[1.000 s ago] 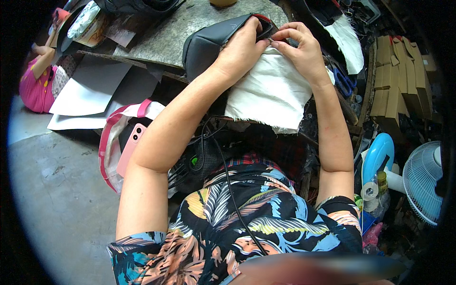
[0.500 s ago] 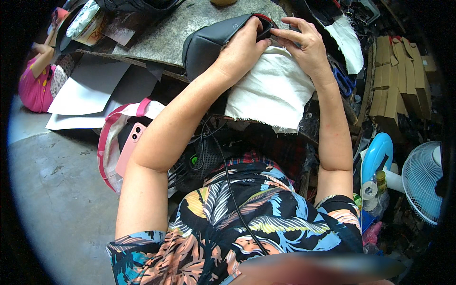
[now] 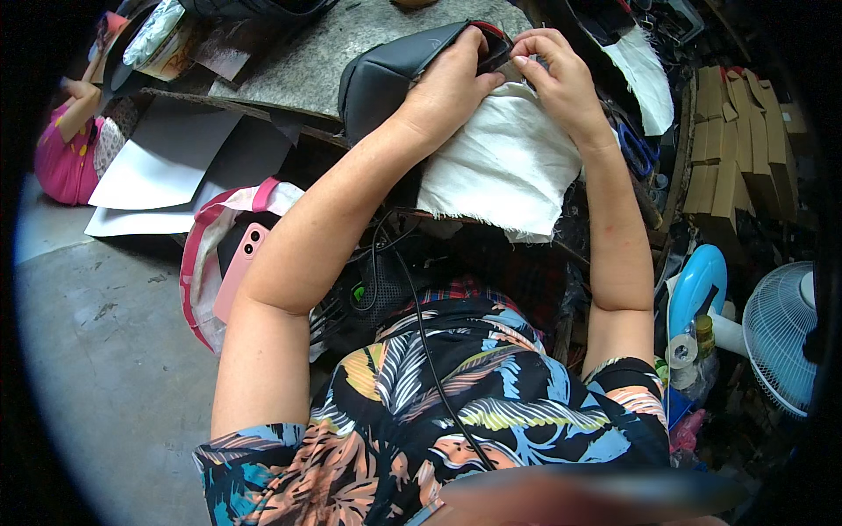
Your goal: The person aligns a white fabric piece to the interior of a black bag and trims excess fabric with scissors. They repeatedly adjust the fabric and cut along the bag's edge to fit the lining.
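A black leather-like piece (image 3: 377,83), rounded and hollow, with red along its upper edge, rests at the front of the worktable. My left hand (image 3: 445,88) is closed over its rim, the fingers partly inside and the thumb outside. Close beside that rim, my right hand (image 3: 557,83) has thumb and fingertips drawn together in a pinch; whatever is between them is too small to make out. Below both hands a white cloth (image 3: 495,162) with a frayed edge hangs over the table's front.
A grey worktable top (image 3: 342,44) has a tub (image 3: 167,48) at its left. White sheets (image 3: 162,158) jut out below. A pink phone (image 3: 241,272) sits in a pink-rimmed bag near my left arm. Blue-handled scissors (image 3: 636,149), cardboard (image 3: 724,149) and a fan (image 3: 781,337) are at right.
My right hand's fingers, spread apart before, have come together into a pinch near the rim. My left hand has kept its hold on the black piece.
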`<state>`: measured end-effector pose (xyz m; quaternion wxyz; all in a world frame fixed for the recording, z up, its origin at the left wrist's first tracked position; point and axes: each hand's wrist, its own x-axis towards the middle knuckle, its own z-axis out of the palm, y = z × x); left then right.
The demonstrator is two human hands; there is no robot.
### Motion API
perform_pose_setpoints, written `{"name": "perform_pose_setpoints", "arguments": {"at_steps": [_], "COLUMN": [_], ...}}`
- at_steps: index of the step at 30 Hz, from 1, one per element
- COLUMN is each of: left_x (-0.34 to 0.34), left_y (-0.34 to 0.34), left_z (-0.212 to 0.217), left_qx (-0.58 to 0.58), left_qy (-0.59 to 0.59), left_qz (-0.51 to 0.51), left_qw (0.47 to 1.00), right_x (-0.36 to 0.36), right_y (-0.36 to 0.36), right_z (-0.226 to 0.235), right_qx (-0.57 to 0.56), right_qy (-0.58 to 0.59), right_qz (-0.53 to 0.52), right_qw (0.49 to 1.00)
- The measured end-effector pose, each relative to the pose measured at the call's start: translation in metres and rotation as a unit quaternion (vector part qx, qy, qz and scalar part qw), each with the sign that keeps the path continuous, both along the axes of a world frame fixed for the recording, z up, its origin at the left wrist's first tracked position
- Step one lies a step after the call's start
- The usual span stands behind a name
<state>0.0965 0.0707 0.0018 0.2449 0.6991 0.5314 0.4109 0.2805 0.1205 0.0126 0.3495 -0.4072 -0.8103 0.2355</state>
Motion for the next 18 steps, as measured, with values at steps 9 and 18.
{"name": "perform_pose_setpoints", "arguments": {"at_steps": [9,18], "left_x": [-0.001,-0.007], "left_y": [0.004,0.022], "left_z": [-0.004,-0.001], "left_qx": [0.03,-0.028], "left_qy": [0.015,0.051], "left_qz": [-0.013,-0.026], "left_qw": [0.999,0.998], "right_x": [-0.015,-0.005], "right_y": [-0.003,-0.005], "right_z": [-0.005,-0.005], "right_qx": [0.274,-0.018], "right_qy": [-0.243,-0.112], "right_qz": [-0.132,-0.078], "right_qw": [0.921,0.99]}}
